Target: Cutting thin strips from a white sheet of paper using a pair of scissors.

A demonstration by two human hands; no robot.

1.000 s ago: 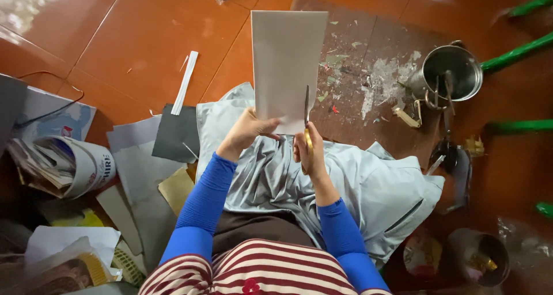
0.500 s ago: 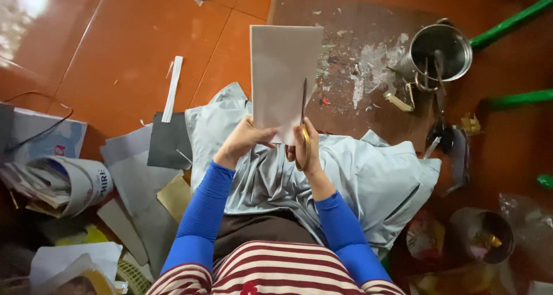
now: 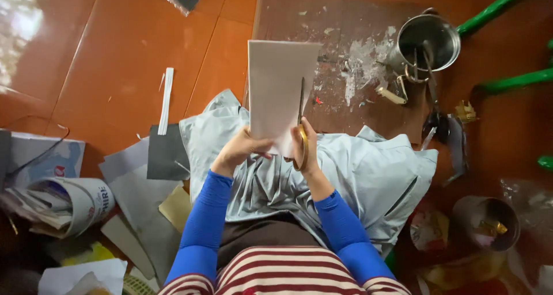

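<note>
Left hand (image 3: 241, 150): fingers pinch the lower edge of a grey paper sheet (image 3: 277, 82), held upright over the lap. Right hand (image 3: 303, 148): fingers clenched in yellow-handled scissors (image 3: 301, 125), blade running up into the sheet's right side; against a second ago the sheet sits slightly lower, the cut seemingly under way. Beneath: pale blue cloth (image 3: 368, 180). Beyond: paste-smeared brown board (image 3: 345, 53), steel pot (image 3: 427, 42), rolled newspaper (image 3: 63, 206), on the floor (image 3: 115, 59).

White card sheet (image 3: 276, 88): rectangular, plain, flat, held upright above both hands, pinched at its lower left corner by the left hand (image 3: 242, 148). Scissors (image 3: 302, 128): yellow handles in the right hand (image 3: 305, 151), thin dark blades pointing up along the sheet's right edge, partway into it.
</note>
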